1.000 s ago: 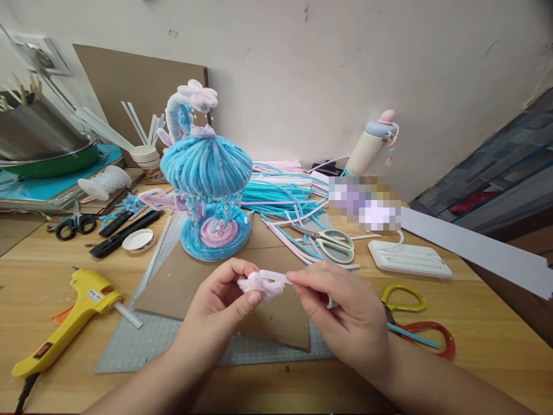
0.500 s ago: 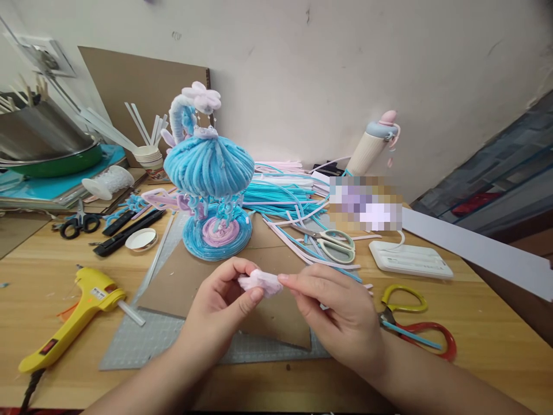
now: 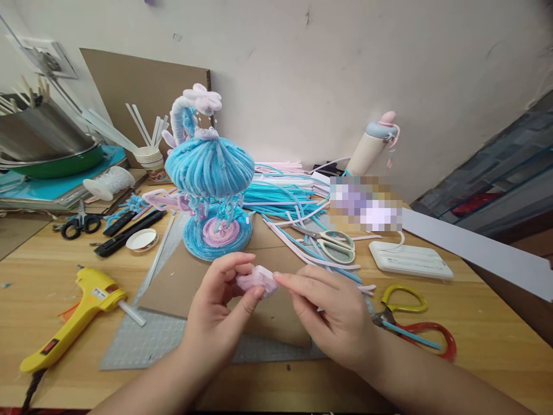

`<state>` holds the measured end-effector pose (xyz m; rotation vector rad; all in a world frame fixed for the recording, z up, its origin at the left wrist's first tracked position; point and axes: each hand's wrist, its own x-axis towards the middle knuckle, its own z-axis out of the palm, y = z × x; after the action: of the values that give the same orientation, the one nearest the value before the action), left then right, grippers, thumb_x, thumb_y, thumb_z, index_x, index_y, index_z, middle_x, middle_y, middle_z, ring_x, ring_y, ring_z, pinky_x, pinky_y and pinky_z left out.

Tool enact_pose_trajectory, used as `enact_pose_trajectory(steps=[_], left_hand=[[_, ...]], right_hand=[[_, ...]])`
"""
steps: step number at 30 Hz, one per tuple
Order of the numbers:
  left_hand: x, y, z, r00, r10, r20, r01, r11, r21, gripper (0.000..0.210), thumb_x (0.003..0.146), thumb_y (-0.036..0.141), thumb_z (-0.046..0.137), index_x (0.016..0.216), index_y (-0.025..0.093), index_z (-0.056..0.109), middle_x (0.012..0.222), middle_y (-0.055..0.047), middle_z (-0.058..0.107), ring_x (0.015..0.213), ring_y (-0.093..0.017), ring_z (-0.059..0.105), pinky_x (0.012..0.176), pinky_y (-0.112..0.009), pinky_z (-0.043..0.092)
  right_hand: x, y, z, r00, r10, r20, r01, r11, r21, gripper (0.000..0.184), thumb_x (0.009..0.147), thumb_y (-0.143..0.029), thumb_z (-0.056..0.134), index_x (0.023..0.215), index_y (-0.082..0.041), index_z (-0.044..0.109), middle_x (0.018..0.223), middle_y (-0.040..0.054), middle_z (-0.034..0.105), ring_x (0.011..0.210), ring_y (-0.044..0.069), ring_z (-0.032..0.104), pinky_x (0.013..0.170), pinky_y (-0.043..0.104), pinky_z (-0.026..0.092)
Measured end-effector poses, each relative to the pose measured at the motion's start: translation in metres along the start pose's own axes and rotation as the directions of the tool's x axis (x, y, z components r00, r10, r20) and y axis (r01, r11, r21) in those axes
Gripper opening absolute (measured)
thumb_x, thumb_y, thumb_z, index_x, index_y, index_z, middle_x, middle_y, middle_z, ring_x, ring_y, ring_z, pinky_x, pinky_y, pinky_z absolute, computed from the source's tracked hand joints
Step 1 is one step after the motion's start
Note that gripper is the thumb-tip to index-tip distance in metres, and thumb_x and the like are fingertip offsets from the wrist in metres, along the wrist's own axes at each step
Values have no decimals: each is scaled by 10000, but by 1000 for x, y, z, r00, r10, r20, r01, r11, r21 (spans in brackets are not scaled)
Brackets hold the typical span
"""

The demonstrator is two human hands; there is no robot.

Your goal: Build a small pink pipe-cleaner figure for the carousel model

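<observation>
My left hand [image 3: 220, 305] pinches a small, pale pink fuzzy pipe-cleaner piece [image 3: 256, 281] between thumb and fingers, above a brown cardboard sheet [image 3: 276, 323]. From the other side, my right hand [image 3: 332, 314] has its fingers curled, and its index fingertip presses on the right end of that piece. Whether its thumb also touches is hidden. Just behind my hands stands a blue pipe-cleaner lamp-like model [image 3: 210, 164] with a pale flower on top and a round blue and pink base [image 3: 216, 233].
A yellow glue gun [image 3: 88, 311] lies on the left, near black scissors [image 3: 82, 222]. Pale-handled scissors [image 3: 337, 245] and red-and-yellow scissors [image 3: 404, 323] lie on the right. Blue and pink pipe cleaners [image 3: 280, 193] are heaped behind. A white power bank [image 3: 410, 260] and tilted bottle [image 3: 371, 144] stand farther right.
The pink piece has turned in my left fingers and shifted slightly left. My left index finger has lifted a little, and my right hand has moved slightly left with the piece.
</observation>
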<state>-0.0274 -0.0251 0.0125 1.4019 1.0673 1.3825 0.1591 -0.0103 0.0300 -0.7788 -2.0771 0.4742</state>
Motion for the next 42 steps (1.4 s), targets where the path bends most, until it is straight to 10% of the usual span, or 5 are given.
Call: enact_pose_trajectory(steps=[14,42], left_hand=[[1,-3,0,987,131,97,-146,975,167,328,837,107,545,1096,309,554,959,3,588,833,-95,585,717,-171,516],[3,1,2,999,37,2,-37,972,232,181,816,188,580,996,214,569,909,-28,609,781,-126,606,658,-220,535]], right_hand=[[2,-1,-3,997,41,60,-35,995,-97,300,848,-71,448,1084,-156,614,669,1,484,589,109,454,534,245,339],[3,3,-4,995,88,44,-80,984,-159,234,856,-117,483,1034,-196,612,713,3,575,624,106,510,579,236,385]])
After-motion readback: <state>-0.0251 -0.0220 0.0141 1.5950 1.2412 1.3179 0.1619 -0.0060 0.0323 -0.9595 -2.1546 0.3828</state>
